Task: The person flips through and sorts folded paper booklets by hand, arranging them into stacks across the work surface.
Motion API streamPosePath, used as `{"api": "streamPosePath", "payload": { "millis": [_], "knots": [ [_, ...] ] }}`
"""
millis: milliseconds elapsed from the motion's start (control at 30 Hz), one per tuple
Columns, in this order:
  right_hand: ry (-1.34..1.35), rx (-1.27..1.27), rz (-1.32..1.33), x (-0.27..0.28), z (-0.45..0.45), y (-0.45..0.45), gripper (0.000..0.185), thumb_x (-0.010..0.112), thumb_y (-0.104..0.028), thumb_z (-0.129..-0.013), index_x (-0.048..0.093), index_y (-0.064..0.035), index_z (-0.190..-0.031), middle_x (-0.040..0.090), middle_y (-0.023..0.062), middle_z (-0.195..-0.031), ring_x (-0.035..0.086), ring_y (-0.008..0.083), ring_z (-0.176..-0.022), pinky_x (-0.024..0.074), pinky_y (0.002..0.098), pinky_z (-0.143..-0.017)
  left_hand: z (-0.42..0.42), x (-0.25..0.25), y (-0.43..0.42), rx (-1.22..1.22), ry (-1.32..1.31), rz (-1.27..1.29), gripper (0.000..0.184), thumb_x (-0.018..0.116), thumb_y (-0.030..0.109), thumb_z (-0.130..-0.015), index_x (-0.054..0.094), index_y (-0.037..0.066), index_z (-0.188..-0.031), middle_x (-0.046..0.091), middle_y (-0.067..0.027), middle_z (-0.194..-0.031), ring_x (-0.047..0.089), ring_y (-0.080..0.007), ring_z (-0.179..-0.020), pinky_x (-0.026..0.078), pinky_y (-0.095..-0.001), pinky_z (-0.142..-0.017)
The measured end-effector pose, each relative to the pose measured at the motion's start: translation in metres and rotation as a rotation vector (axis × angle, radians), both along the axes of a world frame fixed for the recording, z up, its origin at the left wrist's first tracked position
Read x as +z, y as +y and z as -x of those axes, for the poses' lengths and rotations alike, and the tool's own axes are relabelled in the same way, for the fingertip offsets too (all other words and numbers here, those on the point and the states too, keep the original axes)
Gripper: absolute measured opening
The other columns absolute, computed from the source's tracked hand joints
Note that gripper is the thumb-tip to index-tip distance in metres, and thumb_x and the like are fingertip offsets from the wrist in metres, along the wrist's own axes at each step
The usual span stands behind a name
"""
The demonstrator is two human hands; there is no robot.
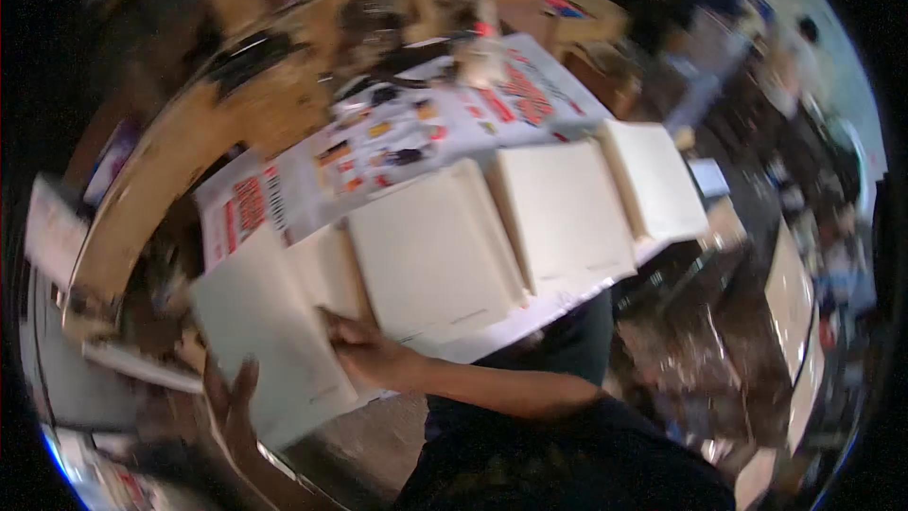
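The leftmost stack of cream paper sheets (270, 331) lies at an angle between my two hands. My left hand (232, 397) grips its lower left edge, with the thumb over the top sheet. At its right edge, my right hand (364, 350) has its fingers closed against the side. Motion blur hides the exact finger contact. Beside it, a lower, partly covered cream stack (331, 270) shows just beyond my right fingertips. A larger cream stack (430, 251) stands to the right of that.
Two more cream stacks (566, 213) (657, 180) continue the row to the right. Under them lies a printed poster sheet (378, 147) with red lettering. A curved wooden tabletop (165, 166) runs behind. Two people (714, 28) (799, 66) are at the far right.
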State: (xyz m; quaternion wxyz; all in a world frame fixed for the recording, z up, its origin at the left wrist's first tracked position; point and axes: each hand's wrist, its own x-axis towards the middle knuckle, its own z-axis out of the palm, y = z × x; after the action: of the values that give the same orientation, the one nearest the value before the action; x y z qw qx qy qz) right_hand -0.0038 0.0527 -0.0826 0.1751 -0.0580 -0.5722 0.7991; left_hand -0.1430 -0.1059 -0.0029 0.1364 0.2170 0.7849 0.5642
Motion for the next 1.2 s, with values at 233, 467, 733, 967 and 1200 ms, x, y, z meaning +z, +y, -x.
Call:
{"api": "streamPosePath", "payload": {
  "millis": [233,467,733,967,1200],
  "knots": [
    [0.003,-0.515,-0.002,0.055,-0.098,0.037,0.060,0.054,-0.036,-0.097,0.035,0.0013,-0.140,0.057,0.0123,-0.122,0.057,0.0165,-0.100,0.0469,0.0315,-0.087,-0.044,-0.003,0.050,-0.232,0.195,-0.090,0.076,0.070,0.007,-0.082,0.030,0.001,-0.146,0.032,-0.0182,-0.147,0.040,-0.0291,-0.127,0.035,-0.0394,-0.106],
    [0.189,-0.723,0.400,0.020,-0.271,0.083,0.023,0.062,-0.027,-0.093,0.066,-0.0070,-0.104,0.059,-0.0020,-0.075,0.056,0.0065,-0.063,0.0447,0.0231,-0.052,-0.163,-0.051,0.197,-0.640,-0.238,-0.316,0.040,0.057,0.020,-0.096,0.052,-0.002,-0.129,0.059,-0.0118,-0.120,0.055,-0.0184,-0.111,0.045,-0.0305,-0.093],
    [-0.094,-1.726,-0.101,0.059,-0.422,0.120,0.035,0.066,-0.019,-0.090,0.060,-0.0007,-0.119,0.066,0.0074,-0.108,0.060,0.0143,-0.094,0.0468,0.0265,-0.081,-0.296,-0.046,0.268,-1.215,0.865,-0.101,0.031,0.082,0.024,-0.071,0.067,0.001,-0.086,0.066,-0.0120,-0.089,0.064,-0.0278,-0.080,0.051,-0.0399,-0.071],
    [-0.303,-1.544,0.052,0.046,-0.422,0.125,0.040,0.070,-0.020,-0.087,0.060,0.0027,-0.119,0.067,0.0075,-0.100,0.061,0.0133,-0.089,0.0488,0.0271,-0.078,-0.267,-0.034,0.278,-1.330,0.257,0.031,0.016,0.069,0.010,-0.084,0.066,-0.005,-0.091,0.067,-0.0131,-0.079,0.066,-0.0164,-0.074,0.052,-0.0292,-0.072],
    [-0.517,-1.174,-0.124,0.047,-0.360,0.155,0.050,0.070,-0.023,-0.087,0.054,0.0015,-0.127,0.067,0.0085,-0.105,0.062,0.0147,-0.093,0.0493,0.0278,-0.084,-0.179,0.008,0.212,-1.222,0.456,-0.173,0.032,0.080,0.019,-0.075,0.064,0.003,-0.097,0.066,-0.0096,-0.098,0.064,-0.0201,-0.090,0.049,-0.0321,-0.073]
  ]
}}
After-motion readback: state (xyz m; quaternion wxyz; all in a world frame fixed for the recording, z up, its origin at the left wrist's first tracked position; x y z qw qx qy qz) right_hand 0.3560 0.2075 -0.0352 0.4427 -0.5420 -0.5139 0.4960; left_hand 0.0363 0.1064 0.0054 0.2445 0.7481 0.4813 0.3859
